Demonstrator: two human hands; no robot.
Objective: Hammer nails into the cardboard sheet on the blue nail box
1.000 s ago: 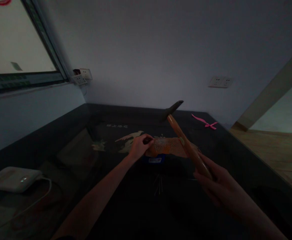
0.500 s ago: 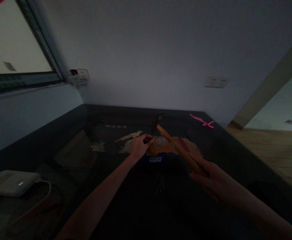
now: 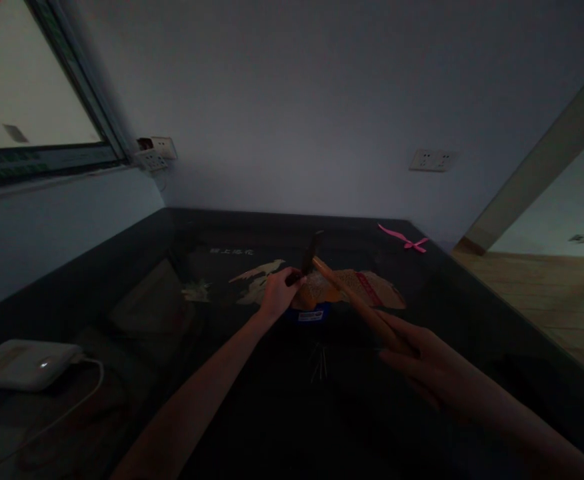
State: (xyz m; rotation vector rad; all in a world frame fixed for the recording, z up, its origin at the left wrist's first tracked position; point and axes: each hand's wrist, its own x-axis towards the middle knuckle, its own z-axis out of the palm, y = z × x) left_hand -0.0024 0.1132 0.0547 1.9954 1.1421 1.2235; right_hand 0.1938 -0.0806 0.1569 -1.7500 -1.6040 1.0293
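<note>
My right hand [image 3: 425,357] is wrapped around the wooden handle of a hammer [image 3: 355,300], held at a slant. The dark hammer head is close to the fingertips of my left hand [image 3: 278,292], over an orange-brown piece [image 3: 317,288]. Those left fingers are pinched together at this piece; whatever they hold is too dark and small to make out. Just below it lies a blue item with a white label [image 3: 311,315]. Several thin nail-like metal pins [image 3: 321,365] are scattered nearer to me on the dark table.
The glossy dark table [image 3: 252,413] carries printed pale patterns. A white device [image 3: 27,365] with a cable lies at left, and a pink ribbon [image 3: 407,241] at the back right. Wall sockets [image 3: 432,160] are behind, a window [image 3: 32,80] at upper left.
The hammer head has come down toward my left fingertips, and its handle has dipped slightly. My left hand stays in about the same place.
</note>
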